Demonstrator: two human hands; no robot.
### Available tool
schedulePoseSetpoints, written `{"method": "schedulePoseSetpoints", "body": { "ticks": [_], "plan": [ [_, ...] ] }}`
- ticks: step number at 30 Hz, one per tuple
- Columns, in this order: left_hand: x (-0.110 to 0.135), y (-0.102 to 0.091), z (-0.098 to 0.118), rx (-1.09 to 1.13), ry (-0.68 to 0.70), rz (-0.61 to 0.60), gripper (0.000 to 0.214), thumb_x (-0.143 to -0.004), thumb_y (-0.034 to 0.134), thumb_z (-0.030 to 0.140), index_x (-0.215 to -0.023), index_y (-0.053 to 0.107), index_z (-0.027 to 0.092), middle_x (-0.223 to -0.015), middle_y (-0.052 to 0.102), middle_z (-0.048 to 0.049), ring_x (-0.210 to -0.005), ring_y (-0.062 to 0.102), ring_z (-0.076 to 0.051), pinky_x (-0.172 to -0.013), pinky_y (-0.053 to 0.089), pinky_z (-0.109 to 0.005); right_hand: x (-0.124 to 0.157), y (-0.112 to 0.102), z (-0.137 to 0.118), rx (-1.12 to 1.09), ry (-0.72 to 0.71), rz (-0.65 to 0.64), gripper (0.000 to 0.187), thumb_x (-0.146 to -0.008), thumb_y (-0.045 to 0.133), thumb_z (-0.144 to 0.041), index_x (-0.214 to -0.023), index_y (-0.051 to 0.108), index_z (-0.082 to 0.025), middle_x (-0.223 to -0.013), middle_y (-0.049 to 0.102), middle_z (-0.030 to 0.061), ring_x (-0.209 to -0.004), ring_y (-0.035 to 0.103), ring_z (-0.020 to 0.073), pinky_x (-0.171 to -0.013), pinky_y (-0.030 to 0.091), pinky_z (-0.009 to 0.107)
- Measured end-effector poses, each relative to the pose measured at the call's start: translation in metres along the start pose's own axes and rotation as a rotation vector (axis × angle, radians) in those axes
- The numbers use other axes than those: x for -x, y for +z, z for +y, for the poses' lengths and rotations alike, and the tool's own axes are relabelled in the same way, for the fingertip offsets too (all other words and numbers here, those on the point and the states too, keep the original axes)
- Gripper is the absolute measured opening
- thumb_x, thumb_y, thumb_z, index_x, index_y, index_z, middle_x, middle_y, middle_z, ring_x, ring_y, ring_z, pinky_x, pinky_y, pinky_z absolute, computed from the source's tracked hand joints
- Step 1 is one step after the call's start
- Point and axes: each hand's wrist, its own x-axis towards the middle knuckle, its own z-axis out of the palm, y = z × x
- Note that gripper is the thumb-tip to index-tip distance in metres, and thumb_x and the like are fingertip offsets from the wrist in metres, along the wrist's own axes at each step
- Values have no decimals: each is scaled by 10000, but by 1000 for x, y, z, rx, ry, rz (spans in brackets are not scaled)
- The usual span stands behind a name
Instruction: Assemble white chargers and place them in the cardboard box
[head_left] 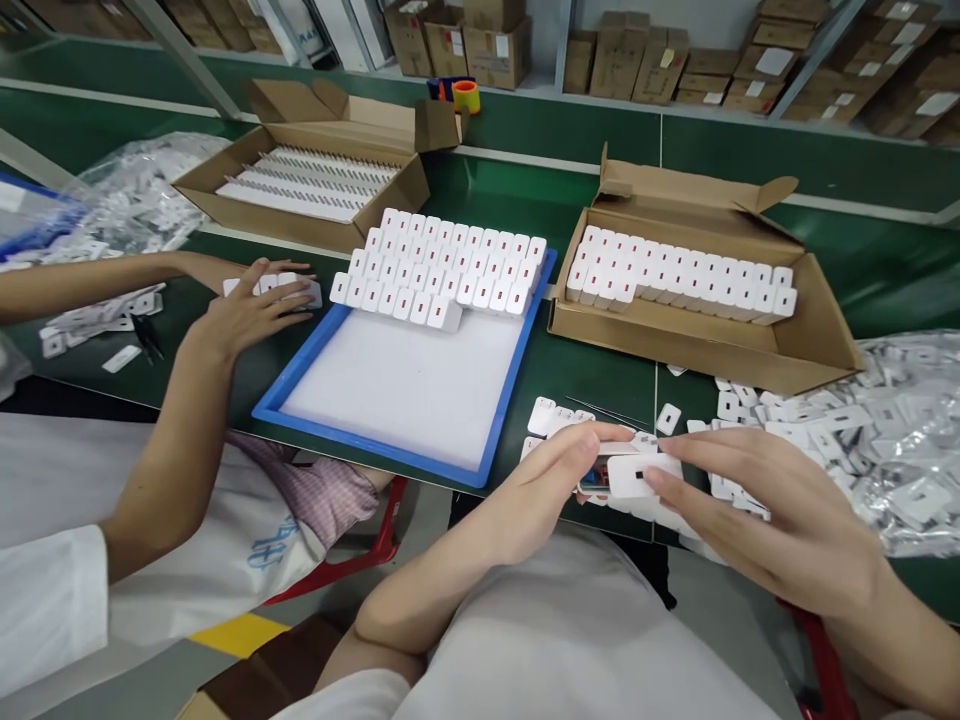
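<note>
My left hand (559,470) and my right hand (739,505) meet at the table's near edge. Both pinch one small white charger block (636,474) between their fingertips. A few loose white chargers (541,415) lie just beyond my left hand. A blue-rimmed white tray (517,375) stands ahead, with several rows of white chargers (450,268) packed across its far half. To the right, an open cardboard box (817,345) holds more rows of chargers (679,278).
A co-worker's hands (251,305) rest on chargers left of the tray. Clear plastic wrappers (885,440) pile at the right. Another open box (225,205) sits at the back left. Tweezers (607,412) lie near my hands. Stacked cartons (645,60) fill the far shelf.
</note>
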Motion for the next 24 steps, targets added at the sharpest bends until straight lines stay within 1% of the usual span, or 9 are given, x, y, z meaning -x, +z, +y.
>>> {"method": "schedulePoseSetpoints", "body": {
  "ticks": [2,6,9,11,13,15,18,20,24],
  "plan": [
    [1,0,0,-10,2,7,526,-985,356,597,-1267,650,264,-1221,649,-72,-1062,599,-246,-824,480,-322,-3,5,-1,-12,-6,-1,345,-887,611,-76,-1205,674,-194,-1035,712,145,-966,680,294,-745,563,430],
    [5,0,3,-87,-19,11,540,-988,314,611,-1288,640,303,-1248,652,-54,-1092,598,-257,-850,475,-329,-3,15,-2,-16,-9,-29,335,-904,608,-112,-1213,658,-233,-1073,710,112,-1006,666,273,-779,570,404],
    [9,-1,7,-156,13,23,495,-987,366,584,-1307,623,306,-1333,610,-36,-1209,548,-263,-911,458,-317,-3,20,-7,-44,-15,-26,375,-892,617,-81,-1250,631,-194,-1086,683,126,-1007,646,258,-783,569,380],
    [10,-1,8,-182,54,16,456,-990,410,543,-1307,612,284,-1322,607,-43,-1208,550,-253,-921,458,-308,-3,22,-10,-102,28,-5,437,-880,614,-44,-1297,596,-176,-1126,646,139,-1005,637,241,-779,571,363],
    [11,-1,8,-181,70,-9,452,-995,410,522,-1309,594,254,-1245,631,-63,-1092,600,-235,-879,477,-310,-3,24,-14,-205,150,42,482,-875,622,-46,-1333,568,-187,-1158,613,139,-999,633,227,-789,581,351],
    [11,0,7,-174,99,-10,460,-1008,373,515,-1302,587,234,-1195,642,-75,-1000,620,-220,-851,486,-314,-3,27,-16,-367,338,72,488,-883,645,-107,-1347,551,-223,-1157,597,125,-974,632,219,-782,597,344],
    [12,1,6,-229,213,47,433,-1029,336,471,-1274,603,234,-1210,636,-72,-1061,606,-219,-913,463,-312,-3,33,-17,-699,584,25,456,-892,678,-240,-1327,544,-266,-1151,581,111,-954,637,221,-767,620,342],
    [13,2,5,-280,274,71,417,-1043,311,431,-1257,608,231,-1210,633,-70,-1098,593,-213,-950,444,-311,-5,36,-17,-881,674,5,428,-893,685,-292,-1298,547,-275,-1162,575,104,-954,651,219,-781,626,340],
    [13,3,2,-378,379,89,383,-1054,297,361,-1241,590,200,-1193,612,-86,-1087,573,-201,-952,433,-319,-13,38,-19,-1083,820,-33,338,-926,648,-309,-1247,544,-286,-1117,627,85,-910,676,196,-769,614,322]
  ]
}}
